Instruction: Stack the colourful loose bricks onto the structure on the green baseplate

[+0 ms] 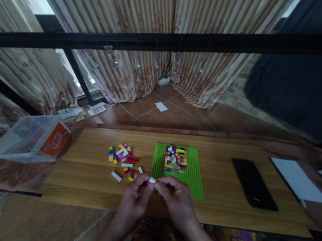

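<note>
My left hand and my right hand meet at the front of the table, fingers pinched around a small white toy brick. A bit of pink shows beside the brick at the left fingertips, and a hint of red at the right ones. Just beyond my hands lies a green baseplate. On it stands a multicoloured block of bricks, roughly square. Left of the plate are loose bricks in a pile, with a long red brick and several white ones around it.
A black phone-like slab lies on the wooden table at the right, with white paper beyond it. A clear plastic box with an orange label stands off the left end. A dark metal bar crosses before the curtains.
</note>
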### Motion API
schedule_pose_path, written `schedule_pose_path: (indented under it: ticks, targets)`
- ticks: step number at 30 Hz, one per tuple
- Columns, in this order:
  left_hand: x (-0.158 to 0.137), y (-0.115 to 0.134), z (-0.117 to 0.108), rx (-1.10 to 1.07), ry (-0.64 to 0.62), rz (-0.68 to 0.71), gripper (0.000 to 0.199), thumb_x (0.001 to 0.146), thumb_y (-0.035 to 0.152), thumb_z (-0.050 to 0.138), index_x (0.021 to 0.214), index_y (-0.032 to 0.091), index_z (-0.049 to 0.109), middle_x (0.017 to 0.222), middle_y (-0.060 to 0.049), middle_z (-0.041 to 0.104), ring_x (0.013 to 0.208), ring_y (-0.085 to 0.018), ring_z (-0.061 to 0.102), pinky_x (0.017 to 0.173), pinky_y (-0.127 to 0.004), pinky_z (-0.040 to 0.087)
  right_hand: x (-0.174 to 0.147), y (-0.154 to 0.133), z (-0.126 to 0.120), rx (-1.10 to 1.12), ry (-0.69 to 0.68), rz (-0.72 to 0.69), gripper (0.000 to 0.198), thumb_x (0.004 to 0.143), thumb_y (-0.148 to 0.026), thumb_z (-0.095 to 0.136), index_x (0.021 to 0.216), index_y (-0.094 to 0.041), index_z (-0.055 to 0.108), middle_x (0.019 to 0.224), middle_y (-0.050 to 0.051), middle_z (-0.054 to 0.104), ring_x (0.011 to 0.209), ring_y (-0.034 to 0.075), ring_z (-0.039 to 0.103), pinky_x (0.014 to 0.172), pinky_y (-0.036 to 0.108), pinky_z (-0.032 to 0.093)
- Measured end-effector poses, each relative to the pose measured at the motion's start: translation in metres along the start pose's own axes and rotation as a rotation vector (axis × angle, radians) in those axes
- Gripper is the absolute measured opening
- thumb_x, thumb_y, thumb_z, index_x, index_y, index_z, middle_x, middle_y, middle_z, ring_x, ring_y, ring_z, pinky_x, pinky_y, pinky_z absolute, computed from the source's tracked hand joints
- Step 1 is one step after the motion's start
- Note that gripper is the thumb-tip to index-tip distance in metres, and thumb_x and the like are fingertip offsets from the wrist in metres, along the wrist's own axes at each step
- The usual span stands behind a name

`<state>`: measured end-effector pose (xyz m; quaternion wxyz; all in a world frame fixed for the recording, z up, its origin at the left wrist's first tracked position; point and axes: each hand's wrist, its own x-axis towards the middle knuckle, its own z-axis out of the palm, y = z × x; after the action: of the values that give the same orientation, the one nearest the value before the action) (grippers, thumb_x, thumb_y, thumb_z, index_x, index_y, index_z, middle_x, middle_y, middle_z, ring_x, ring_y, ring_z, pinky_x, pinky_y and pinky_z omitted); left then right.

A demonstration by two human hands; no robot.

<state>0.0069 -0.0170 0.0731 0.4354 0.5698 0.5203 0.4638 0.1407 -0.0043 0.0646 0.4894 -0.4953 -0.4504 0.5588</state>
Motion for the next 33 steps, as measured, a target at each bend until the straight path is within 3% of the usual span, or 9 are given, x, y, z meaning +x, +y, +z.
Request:
schedule_pose_path:
  ticks: [9,14,17,21,28,33]
  targets:
    - [0.018,-0.008,0.017,-0.051,-0.121,-0.093,0.02,0.084,0.037,0.058,0.08,0.017,0.06,0.071,0.0,0.055,0.069,-0.014,0.051,0.065,-0.023,0.042,0.005,0.0,-0.029,0.145,0.048,0.095,0.026,0.068,-0.044,0.075,0.071,-0.018,0.073,0.054,-0.001,0.061,0.051,0.011,0.05,0.054,0.025,0.04]
    - [0.035,-0.021,0.021,-0.145,-0.026,-0.151,0.028,0.081,0.045,0.061,0.079,0.017,0.06,0.07,0.001,0.055,0.066,-0.013,0.05,0.061,-0.022,0.041,0.05,0.002,-0.078,0.037,0.352,-0.027,0.024,0.063,-0.04,0.077,0.074,-0.019,0.074,0.059,0.0,0.065,0.056,0.013,0.056,0.059,0.027,0.046]
    - [0.047,-0.027,0.021,-0.133,0.05,-0.145,0.029,0.08,0.045,0.063,0.079,0.017,0.062,0.073,0.0,0.059,0.069,-0.013,0.052,0.063,-0.023,0.041,0.084,0.007,-0.103,-0.105,0.404,-0.055,0.027,0.063,-0.042,0.075,0.075,-0.019,0.073,0.066,0.003,0.07,0.059,0.016,0.06,0.062,0.031,0.049]
    - [0.067,-0.033,0.025,-0.146,0.091,-0.147,0.028,0.081,0.044,0.062,0.089,0.017,0.066,0.085,-0.002,0.066,0.079,-0.015,0.057,0.072,-0.024,0.044,0.11,0.014,-0.114,-0.285,0.329,-0.142,0.028,0.069,-0.044,0.069,0.079,-0.019,0.074,0.08,0.007,0.074,0.072,0.021,0.066,0.073,0.036,0.052]
    - [0.09,-0.038,0.037,-0.267,0.067,-0.157,0.026,0.083,0.041,0.061,0.09,0.017,0.066,0.114,-0.006,0.067,0.1,-0.019,0.06,0.089,-0.03,0.044,0.116,0.02,-0.11,-0.446,0.194,-0.252,0.026,0.078,-0.043,0.063,0.084,-0.02,0.075,0.093,0.007,0.074,0.086,0.022,0.067,0.084,0.037,0.05]
    - [0.094,-0.037,0.042,-0.289,0.042,-0.13,0.026,0.084,0.041,0.06,0.092,0.018,0.066,0.107,-0.004,0.069,0.105,-0.019,0.059,0.094,-0.031,0.044,0.118,0.019,-0.112,-0.488,0.148,-0.256,0.024,0.08,-0.042,0.062,0.085,-0.021,0.075,0.092,0.005,0.074,0.087,0.021,0.066,0.084,0.036,0.049]
